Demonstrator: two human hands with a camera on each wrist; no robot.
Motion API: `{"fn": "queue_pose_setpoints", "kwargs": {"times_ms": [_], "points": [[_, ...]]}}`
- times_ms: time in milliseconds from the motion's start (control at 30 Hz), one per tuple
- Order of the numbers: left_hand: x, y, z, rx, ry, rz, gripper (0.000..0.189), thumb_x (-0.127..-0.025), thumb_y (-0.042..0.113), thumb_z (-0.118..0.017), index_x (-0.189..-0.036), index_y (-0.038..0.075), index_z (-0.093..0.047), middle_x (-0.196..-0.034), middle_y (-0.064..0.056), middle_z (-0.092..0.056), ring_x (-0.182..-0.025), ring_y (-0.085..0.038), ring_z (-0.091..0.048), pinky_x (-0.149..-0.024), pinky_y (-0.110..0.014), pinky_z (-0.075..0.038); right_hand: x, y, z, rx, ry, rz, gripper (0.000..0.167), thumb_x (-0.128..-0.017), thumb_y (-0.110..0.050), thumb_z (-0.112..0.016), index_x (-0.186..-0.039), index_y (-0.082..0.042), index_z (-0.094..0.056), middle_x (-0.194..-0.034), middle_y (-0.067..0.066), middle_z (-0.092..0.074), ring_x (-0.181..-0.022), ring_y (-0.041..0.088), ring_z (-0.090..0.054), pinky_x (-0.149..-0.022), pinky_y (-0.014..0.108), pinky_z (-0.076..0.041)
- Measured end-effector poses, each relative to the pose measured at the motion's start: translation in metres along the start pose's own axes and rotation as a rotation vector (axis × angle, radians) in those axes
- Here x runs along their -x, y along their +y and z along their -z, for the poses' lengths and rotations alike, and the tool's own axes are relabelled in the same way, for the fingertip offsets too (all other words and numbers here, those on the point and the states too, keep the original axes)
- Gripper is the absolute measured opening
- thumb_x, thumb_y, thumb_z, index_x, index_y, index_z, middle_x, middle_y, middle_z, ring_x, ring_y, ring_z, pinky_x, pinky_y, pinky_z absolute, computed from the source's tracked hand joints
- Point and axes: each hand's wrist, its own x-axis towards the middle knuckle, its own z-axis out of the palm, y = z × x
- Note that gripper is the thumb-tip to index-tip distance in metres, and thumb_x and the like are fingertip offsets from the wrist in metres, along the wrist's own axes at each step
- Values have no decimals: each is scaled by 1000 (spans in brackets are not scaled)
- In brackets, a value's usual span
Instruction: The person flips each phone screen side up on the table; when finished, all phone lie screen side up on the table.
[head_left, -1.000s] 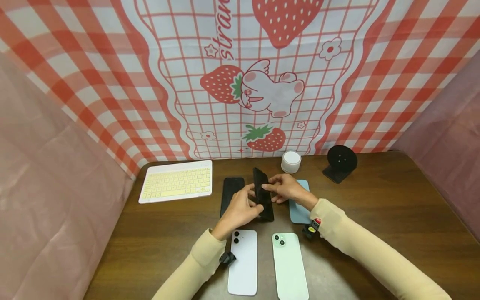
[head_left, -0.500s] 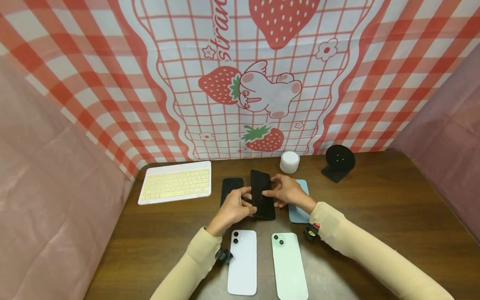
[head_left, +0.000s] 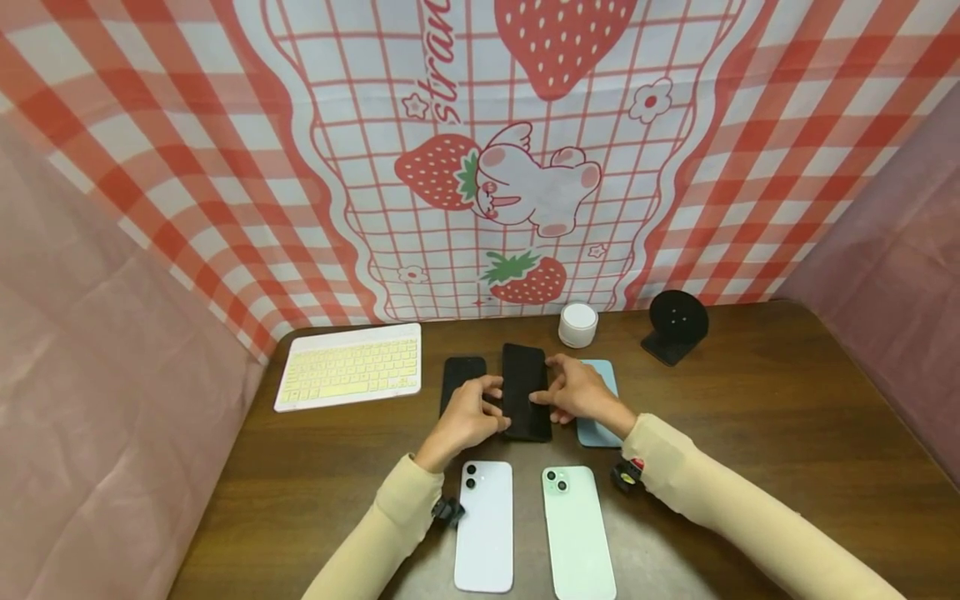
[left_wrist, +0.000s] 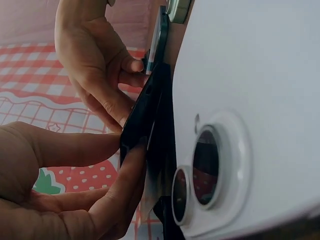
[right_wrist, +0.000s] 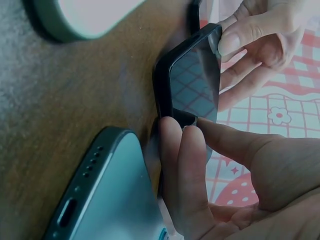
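Glossy black, a slim phone with rounded corners sits mid-surface, between another dark phone and a pale-blue one. From here I see the left hand pinching one long edge, its grip narrow; the right hand pinches the other, thumb across the smooth face.

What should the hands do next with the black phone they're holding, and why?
I'd probably lower the left side of the black phone gently toward the table. The left hand pinches that side, the right hand holds the other, and the wrist views show the phone tilted, with its left side higher.
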Motion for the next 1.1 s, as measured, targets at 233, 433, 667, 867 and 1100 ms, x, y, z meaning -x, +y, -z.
{"fn": "queue_pose_setpoints", "kwargs": {"times_ms": [233, 433, 667, 867, 1100], "points": [[-2, -3, -1, -24, -6, -3, 67, -83, -4, -78, -145, -7, -53, -130, -25, -66, -98, -28, -74, -77, -33, -61, 1, 0, -1, 31, 18, 17, 76, -91, -19, -82, -152, 4, -42, -88, 12, -72, -50, 11, -67, -50, 30, -58], [-3, -3, -2, -55, 1, -16, 67, -82, -3, -79, -144, -9, -54, -128, -25, -67, -98, -30, -74, -78, -34, -62, -2, -1, -1, 39, 24, 19, 77, -89, -17, -83, -152, 3, -43, -88, 12, -72, -50, 10, -67, -50, 30, -58], [-4, -1, -2, -117, -14, -18, 68, -83, 3, -81, -144, -10, -53, -127, -24, -63, -98, -28, -74, -82, -35, -61, -1, 1, 0, 30, 15, 12, 79, -88, -14, -83, -154, 3, -41, -89, 13, -73, -52, 10, -67, -51, 30, -58], [-3, 2, 0, -143, -39, -23, 69, -87, 8, -79, -146, -12, -50, -130, -23, -61, -94, -22, -73, -88, -37, -57, -1, 1, 1, 23, 0, 15, 78, -88, -13, -83, -154, 2, -42, -88, 12, -73, -52, 10, -67, -52, 29, -59], [-1, 4, 3, -96, -91, 7, 75, -89, 10, -79, -154, -6, -44, -138, -24, -58, -103, -26, -74, -90, -39, -59, 2, 2, 5, -11, -49, 42, 80, -89, -12, -82, -154, 5, -39, -97, 17, -72, -56, 10, -69, -56, 31, -61]]}}
